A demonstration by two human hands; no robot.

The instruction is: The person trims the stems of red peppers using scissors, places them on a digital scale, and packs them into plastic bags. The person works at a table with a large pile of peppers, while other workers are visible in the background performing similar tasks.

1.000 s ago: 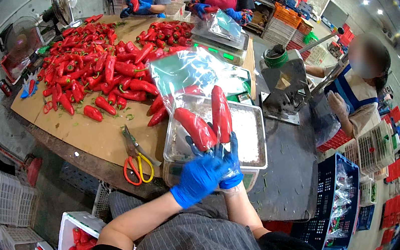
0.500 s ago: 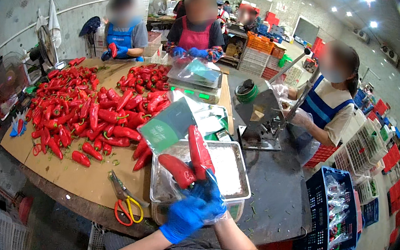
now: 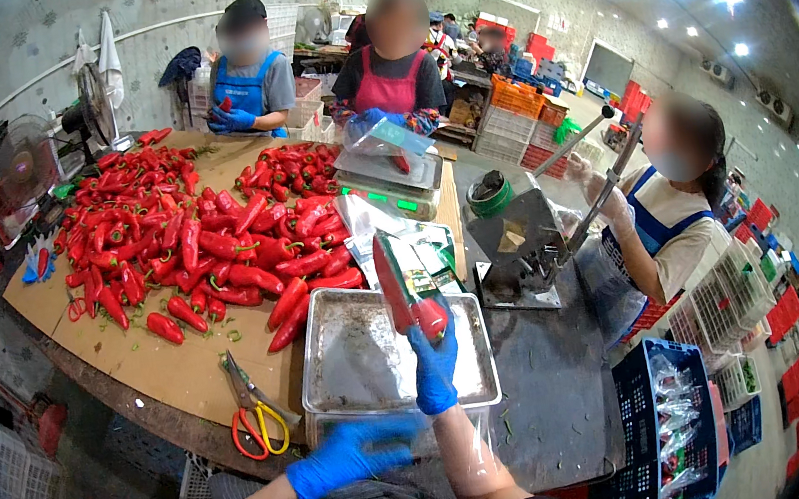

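In front of me, my right hand point(image 3: 436, 371), in a blue glove, is closed round a clear plastic bag of red peppers point(image 3: 392, 283) with a dark green printed panel. It holds the bag upright over a shallow metal tray point(image 3: 309, 362), which sits on a white base. My left hand point(image 3: 351, 458), also blue-gloved, is lower down by the tray's near edge. Its fingers look stretched out and hold nothing that I can see, though motion blurs them. Flat printed bags point(image 3: 437, 244) lie behind the tray.
Red peppers point(image 3: 185, 227) cover much of the cardboard-topped table; scissors point(image 3: 257, 410) lie left of the tray. To the right stand a metal device with a lever point(image 3: 520, 244), a co-worker point(image 3: 669, 224) gripping it, and a blue crate of filled bags point(image 3: 639, 420). Two co-workers stand across the table.
My hands have come apart: the left has dropped down and left, while the right keeps the bag. The peppers are now inside the bag, turned upright. The right-hand co-worker's hand has risen.
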